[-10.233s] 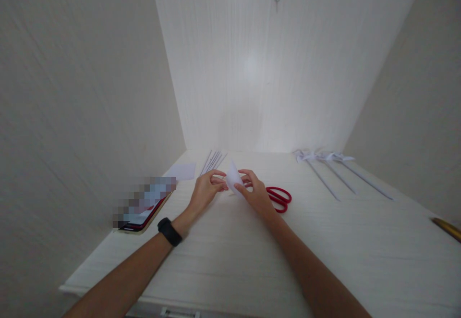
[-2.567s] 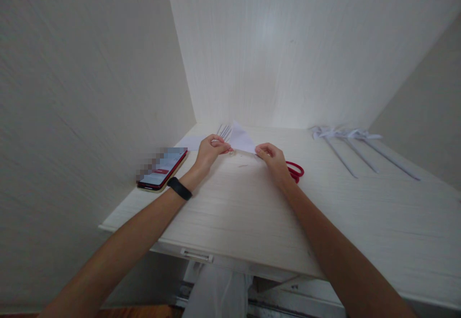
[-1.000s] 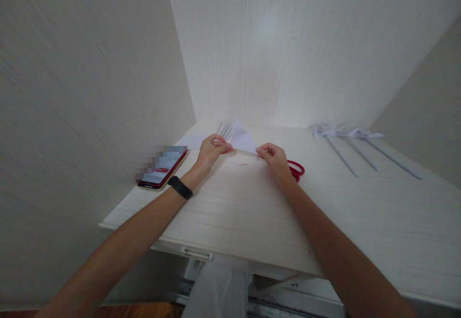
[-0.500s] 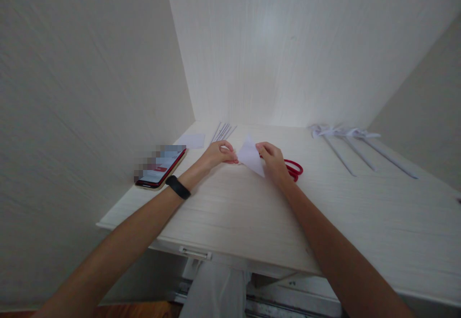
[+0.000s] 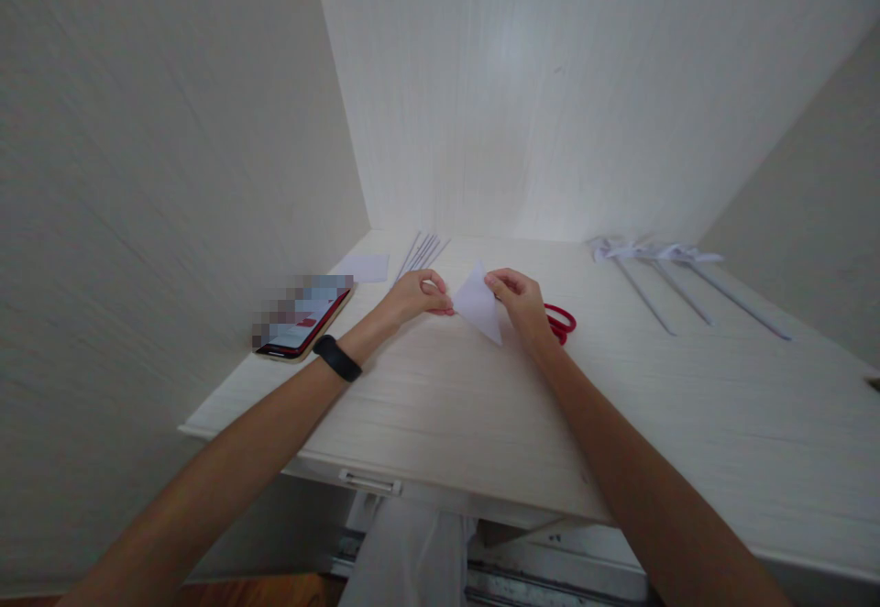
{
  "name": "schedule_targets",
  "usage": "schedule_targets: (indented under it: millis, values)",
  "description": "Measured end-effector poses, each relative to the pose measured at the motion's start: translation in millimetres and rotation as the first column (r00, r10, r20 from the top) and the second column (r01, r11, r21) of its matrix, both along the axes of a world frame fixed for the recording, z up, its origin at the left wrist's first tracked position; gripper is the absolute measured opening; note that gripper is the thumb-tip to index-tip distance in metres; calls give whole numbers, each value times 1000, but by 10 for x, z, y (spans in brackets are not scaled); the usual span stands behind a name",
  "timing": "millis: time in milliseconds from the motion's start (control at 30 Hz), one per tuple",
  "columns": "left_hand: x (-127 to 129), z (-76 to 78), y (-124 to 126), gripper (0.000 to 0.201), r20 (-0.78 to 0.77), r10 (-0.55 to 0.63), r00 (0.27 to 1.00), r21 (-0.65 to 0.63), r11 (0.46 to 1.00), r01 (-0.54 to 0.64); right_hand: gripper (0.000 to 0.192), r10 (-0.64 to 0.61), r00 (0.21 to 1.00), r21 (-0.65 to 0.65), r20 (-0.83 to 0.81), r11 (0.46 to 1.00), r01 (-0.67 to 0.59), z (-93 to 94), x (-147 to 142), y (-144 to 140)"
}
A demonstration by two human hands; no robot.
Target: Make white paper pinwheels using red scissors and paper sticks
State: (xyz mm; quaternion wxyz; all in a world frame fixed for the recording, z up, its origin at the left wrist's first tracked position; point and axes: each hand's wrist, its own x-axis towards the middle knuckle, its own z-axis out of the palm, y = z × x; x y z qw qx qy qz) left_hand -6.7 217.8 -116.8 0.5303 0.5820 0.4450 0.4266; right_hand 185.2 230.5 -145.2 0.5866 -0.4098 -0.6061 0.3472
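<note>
A piece of white paper (image 5: 479, 304), roughly triangular in outline, is held up between my two hands over the white desk. My left hand (image 5: 418, 295), with a black band on its wrist, pinches the paper's left corner between thumb and fingertips. At the paper's upper right edge, my right hand (image 5: 515, 295) grips it with thumb and forefinger. Red-handled scissors (image 5: 562, 321) lie just right of my right hand, their blades hidden behind it. Several thin white paper sticks (image 5: 424, 249) lie beyond my left hand.
A phone (image 5: 302, 318) with a lit screen rests at the left by the wall. Behind it lies a flat paper sheet (image 5: 368, 268). Three paper stems with crumpled white paper heads (image 5: 656, 249) lie at the back right. The desk's front edge has a drawer handle (image 5: 369, 482).
The paper has turned slightly, its lower corner shifting a little down and left. Both hands keep their hold, and the whole view has drifted slightly.
</note>
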Motion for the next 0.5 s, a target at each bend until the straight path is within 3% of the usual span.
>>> schedule_targets:
  millis: [500]
  values:
    - [14, 16, -1, 21, -18, -7, 1000, 21, 1000, 8, 19, -65, 998, 22, 2, 998, 65, -13, 19, 6]
